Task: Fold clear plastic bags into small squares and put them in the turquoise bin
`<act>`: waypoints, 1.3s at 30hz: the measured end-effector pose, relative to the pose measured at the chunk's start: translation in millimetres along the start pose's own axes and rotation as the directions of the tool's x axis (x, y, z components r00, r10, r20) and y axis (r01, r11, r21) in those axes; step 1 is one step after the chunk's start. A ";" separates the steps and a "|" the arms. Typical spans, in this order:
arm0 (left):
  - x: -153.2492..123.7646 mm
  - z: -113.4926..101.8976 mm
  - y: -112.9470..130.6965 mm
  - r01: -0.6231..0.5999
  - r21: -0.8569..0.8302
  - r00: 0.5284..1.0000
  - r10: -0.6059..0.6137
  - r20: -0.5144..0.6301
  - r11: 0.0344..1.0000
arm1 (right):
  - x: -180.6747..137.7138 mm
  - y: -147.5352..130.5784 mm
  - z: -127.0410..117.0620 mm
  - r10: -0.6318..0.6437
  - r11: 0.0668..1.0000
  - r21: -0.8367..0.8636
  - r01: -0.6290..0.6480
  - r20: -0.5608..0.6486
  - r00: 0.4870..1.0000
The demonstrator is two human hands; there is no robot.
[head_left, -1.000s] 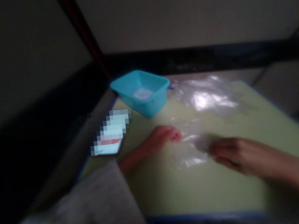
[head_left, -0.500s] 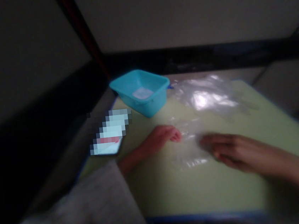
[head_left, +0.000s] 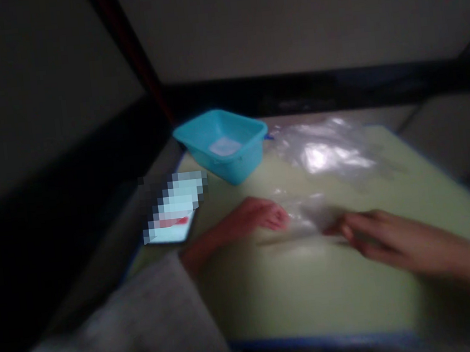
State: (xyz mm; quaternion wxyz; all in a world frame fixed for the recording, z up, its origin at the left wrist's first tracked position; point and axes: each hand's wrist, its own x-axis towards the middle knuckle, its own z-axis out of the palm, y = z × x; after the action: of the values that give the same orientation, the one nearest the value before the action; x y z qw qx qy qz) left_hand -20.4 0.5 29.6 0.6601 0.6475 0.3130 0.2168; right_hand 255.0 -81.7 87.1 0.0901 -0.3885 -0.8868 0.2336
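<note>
Clear plastic bag (head_left: 309, 217) lies low on the green mat (head_left: 315, 296), about mid-mat, stretched between the two hands; it is crumpled and shiny, with blurred edges. Left hand (head_left: 260, 216) is at the bag's left end, palm down, fingers curled with the tips touching the plastic. Whether they pinch it or just press it onto the mat, cannot tell because of blur. Right hand (head_left: 378, 234) is at the bag's right end, fingers drawn together and closed on the plastic there, which looks like a pinch; forearm runs off to the lower right corner. The hands are near each other, with only the bag between them. Grey sleeve (head_left: 150, 325) covers the left arm up to the wrist, bottom left of view. Pile of clear plastic (head_left: 327, 152) sits further back on the mat, behind the bag and apart from both hands, catching a bright glare. Teal tub (head_left: 223, 143) stands upright at the mat's far left corner, just left of the pile, with a white patch (head_left: 224, 146) on its bottom; what that is, too blurry to tell. Phone (head_left: 174, 209) lies flat at the mat's left edge, screen lit, near the left wrist but not touching it. Blue border (head_left: 319, 339) runs along the mat's near edge. Surroundings dark, plain wall (head_left: 286, 19) behind.
</note>
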 end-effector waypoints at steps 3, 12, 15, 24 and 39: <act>0.6 -2.7 -1.1 0.016 0.034 0.999 -0.015 -0.051 0.999 | 1.0 5.9 -0.4 0.040 0.997 0.061 -0.040 0.006 0.999; 3.5 -5.5 2.3 0.064 -0.072 0.972 -0.079 -0.222 0.995 | 20.6 27.7 7.3 0.177 0.860 0.502 -0.092 -0.124 0.976; 4.4 -6.3 3.3 0.079 -0.064 0.963 -0.093 -0.254 0.995 | 28.3 29.2 12.8 0.324 0.765 0.622 -0.168 -0.146 0.935; 2.4 -5.0 6.6 0.027 0.268 0.945 0.063 -0.320 0.963 | 38.3 30.3 20.8 0.539 0.664 0.696 -0.273 -0.193 0.820; -2.4 -9.0 7.3 -0.051 0.547 0.966 0.181 -0.187 0.836 | 40.3 33.3 23.9 0.649 0.569 0.770 -0.289 -0.204 0.733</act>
State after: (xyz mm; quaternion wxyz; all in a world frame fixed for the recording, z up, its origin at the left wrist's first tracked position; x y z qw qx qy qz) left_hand -27.5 5.9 37.5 0.3969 0.7945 0.3957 0.2339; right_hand 240.9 -40.8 49.1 0.3712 -0.5978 -0.5397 0.4622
